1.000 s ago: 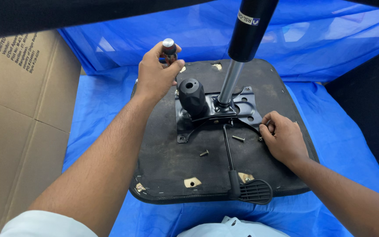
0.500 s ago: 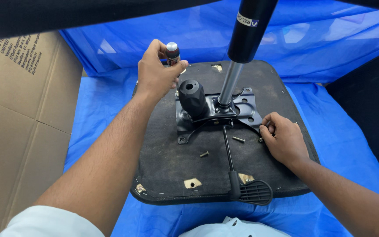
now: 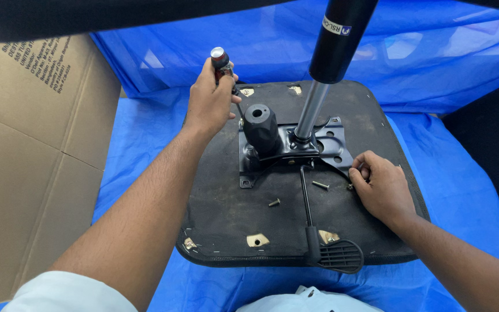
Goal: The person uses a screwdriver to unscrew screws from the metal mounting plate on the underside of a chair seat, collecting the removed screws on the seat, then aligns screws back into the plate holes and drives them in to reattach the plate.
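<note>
Screwdriver [image 3: 222, 62] stands upright in the left hand [image 3: 212, 104], fingers wrapped tight round its handle, tip by the metal plate [image 3: 324, 147] on the seat underside [image 3: 220, 208]; right hand [image 3: 382, 188] seemingly pinches a screw at the plate's edge; keep the tool square, pressing straight down.

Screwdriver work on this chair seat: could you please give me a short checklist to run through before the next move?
1. Left hand grips the screwdriver: ok.
2. Screwdriver tip seated in a bolt head: cannot tell, hidden behind the hand.
3. Right hand steadies the metal plate at its corner: ok.
4. Loose bolts lying on the seat base, within reach: ok.
5. Gas cylinder standing upright in the plate: ok.
</note>
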